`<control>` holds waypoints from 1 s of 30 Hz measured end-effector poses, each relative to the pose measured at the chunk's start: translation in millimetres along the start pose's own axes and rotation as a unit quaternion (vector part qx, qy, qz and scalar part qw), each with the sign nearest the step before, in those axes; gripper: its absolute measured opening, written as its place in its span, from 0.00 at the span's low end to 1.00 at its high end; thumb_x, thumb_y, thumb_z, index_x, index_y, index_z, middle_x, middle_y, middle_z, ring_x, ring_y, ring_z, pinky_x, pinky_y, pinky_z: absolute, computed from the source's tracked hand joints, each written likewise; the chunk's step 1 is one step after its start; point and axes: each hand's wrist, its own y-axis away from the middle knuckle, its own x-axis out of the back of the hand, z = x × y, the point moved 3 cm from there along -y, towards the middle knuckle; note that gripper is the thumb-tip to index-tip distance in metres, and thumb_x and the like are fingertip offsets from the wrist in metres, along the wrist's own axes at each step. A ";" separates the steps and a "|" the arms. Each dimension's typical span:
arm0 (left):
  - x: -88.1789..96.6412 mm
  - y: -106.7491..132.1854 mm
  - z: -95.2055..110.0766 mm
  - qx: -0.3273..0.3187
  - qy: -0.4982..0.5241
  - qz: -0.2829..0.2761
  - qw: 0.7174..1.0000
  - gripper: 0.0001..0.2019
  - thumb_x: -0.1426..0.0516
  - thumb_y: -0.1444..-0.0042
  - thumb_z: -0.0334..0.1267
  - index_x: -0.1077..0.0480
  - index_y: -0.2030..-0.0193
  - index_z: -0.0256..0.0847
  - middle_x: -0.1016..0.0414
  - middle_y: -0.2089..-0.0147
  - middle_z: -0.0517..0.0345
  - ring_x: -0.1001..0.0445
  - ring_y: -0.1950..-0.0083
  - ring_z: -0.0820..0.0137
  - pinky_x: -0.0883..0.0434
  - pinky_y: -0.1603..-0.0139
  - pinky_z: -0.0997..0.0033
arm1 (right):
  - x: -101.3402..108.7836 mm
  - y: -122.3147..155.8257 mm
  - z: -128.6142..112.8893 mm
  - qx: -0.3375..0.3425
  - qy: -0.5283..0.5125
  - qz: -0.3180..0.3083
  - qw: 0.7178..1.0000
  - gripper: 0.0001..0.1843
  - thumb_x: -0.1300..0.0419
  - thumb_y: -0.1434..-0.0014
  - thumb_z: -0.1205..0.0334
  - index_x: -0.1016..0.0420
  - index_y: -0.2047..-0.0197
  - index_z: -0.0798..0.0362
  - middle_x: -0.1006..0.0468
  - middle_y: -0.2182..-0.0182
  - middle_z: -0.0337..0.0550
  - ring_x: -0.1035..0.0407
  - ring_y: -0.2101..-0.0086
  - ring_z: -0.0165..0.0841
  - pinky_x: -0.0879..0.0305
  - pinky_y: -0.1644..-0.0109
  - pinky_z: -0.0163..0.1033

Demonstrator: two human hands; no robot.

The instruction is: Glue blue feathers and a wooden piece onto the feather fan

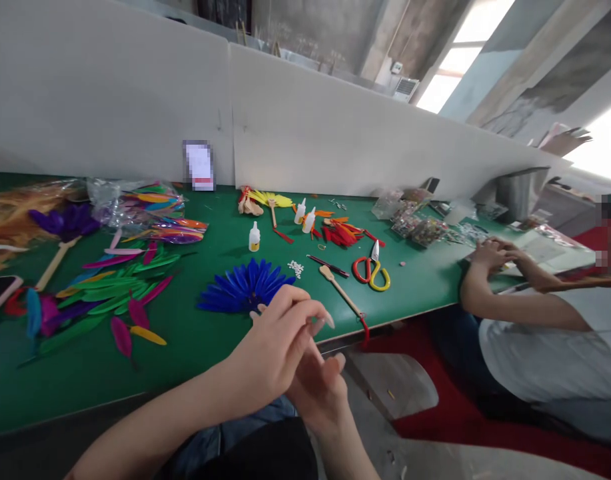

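Note:
My left hand [278, 343] is in front of my body near the table edge, its fingers bent and closed over my right hand. My right hand [319, 387] lies just below it, palm turned up, thumb apart, some fingers hidden behind the left. Whatever is between the hands, if anything, is hidden. Just beyond them lies a fan of blue feathers [245, 287], partly covered by my left fingertips. A small pile of white beads [296, 269], a dark pen-like tool [328, 265] and a wooden handle [342, 291] with a red cord lie near my hands.
Scissors [374, 267] with red and yellow handles lie to the right. Glue bottles [254, 237] stand upright behind the blue fan. Loose colored feathers [110, 293] cover the left side of the green table [185, 360]. A co-worker [525, 293] sits at the right. A white partition [335, 127] bounds the back.

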 end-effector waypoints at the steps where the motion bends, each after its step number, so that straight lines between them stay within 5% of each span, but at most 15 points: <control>1: -1.5 -1.5 -2.0 0.021 0.052 -0.014 0.998 0.11 0.51 0.36 0.38 0.28 0.55 0.43 0.33 0.58 0.54 0.32 0.57 0.70 0.33 0.56 0.71 | 2.6 1.1 -5.4 0.033 0.018 0.013 0.999 0.39 0.43 0.55 0.28 0.34 0.44 0.41 0.30 0.45 0.47 0.35 0.45 0.47 0.35 0.45 0.55; 4: -5.5 -2.6 -11.0 0.123 0.256 -0.059 0.957 0.11 0.49 0.36 0.40 0.28 0.53 0.45 0.34 0.58 0.57 0.35 0.61 0.73 0.36 0.62 0.74 | 16.3 8.7 -23.7 0.153 0.164 0.102 0.969 0.34 0.37 0.51 0.39 0.35 0.43 0.40 0.29 0.46 0.46 0.35 0.46 0.44 0.39 0.42 0.54; 8: -10.0 1.6 -18.6 0.216 0.463 -0.084 0.855 0.15 0.49 0.37 0.44 0.28 0.47 0.47 0.32 0.56 0.55 0.38 0.60 0.71 0.39 0.64 0.74 | 31.4 22.1 -50.2 0.279 0.400 0.218 0.846 0.27 0.35 0.45 0.55 0.34 0.43 0.43 0.30 0.46 0.45 0.39 0.44 0.43 0.45 0.38 0.55; 11: -12.9 4.7 -19.1 0.241 0.566 -0.108 0.781 0.20 0.52 0.36 0.47 0.29 0.45 0.43 0.33 0.46 0.52 0.38 0.52 0.67 0.39 0.57 0.71 | 31.0 21.3 -65.4 0.315 0.480 0.204 0.793 0.28 0.36 0.45 0.60 0.35 0.41 0.43 0.29 0.47 0.47 0.36 0.46 0.45 0.40 0.42 0.57; 14: -13.6 7.1 -18.9 0.241 0.610 -0.123 0.744 0.21 0.54 0.35 0.48 0.29 0.44 0.42 0.34 0.42 0.52 0.39 0.48 0.64 0.41 0.51 0.68 | 22.6 10.2 -75.0 0.311 0.543 0.158 0.764 0.27 0.35 0.46 0.65 0.32 0.44 0.43 0.26 0.50 0.46 0.33 0.49 0.43 0.33 0.47 0.51; 19: -12.0 11.2 -21.5 0.236 0.664 -0.121 0.699 0.27 0.58 0.35 0.53 0.29 0.46 0.38 0.32 0.44 0.49 0.41 0.42 0.60 0.43 0.44 0.62 | 6.5 -11.4 -81.1 0.320 0.586 0.103 0.737 0.14 0.36 0.46 0.70 0.24 0.56 0.46 0.22 0.60 0.44 0.28 0.59 0.36 0.28 0.55 0.42; 23: -10.3 12.4 -25.0 0.229 0.677 -0.131 0.687 0.31 0.61 0.35 0.56 0.28 0.47 0.35 0.33 0.41 0.48 0.45 0.37 0.57 0.46 0.41 0.60 | 4.0 -21.5 -78.0 0.288 0.569 0.074 0.767 0.07 0.38 0.44 0.71 0.23 0.65 0.49 0.22 0.67 0.42 0.27 0.64 0.34 0.29 0.60 0.40; 26: -11.7 11.7 -27.8 0.233 0.685 -0.142 0.676 0.33 0.62 0.36 0.58 0.31 0.43 0.35 0.36 0.38 0.49 0.50 0.33 0.57 0.50 0.37 0.59 | 7.3 -25.4 -72.3 0.256 0.564 0.085 0.781 0.06 0.42 0.41 0.69 0.25 0.66 0.50 0.23 0.68 0.43 0.28 0.65 0.34 0.30 0.61 0.39; 30: -16.1 11.2 -32.6 0.248 0.695 -0.156 0.657 0.36 0.65 0.37 0.60 0.34 0.41 0.35 0.39 0.36 0.49 0.55 0.30 0.59 0.55 0.34 0.59 | 14.2 -29.1 -65.7 0.246 0.586 0.131 0.761 0.09 0.46 0.38 0.66 0.26 0.69 0.52 0.27 0.73 0.41 0.31 0.70 0.32 0.33 0.66 0.38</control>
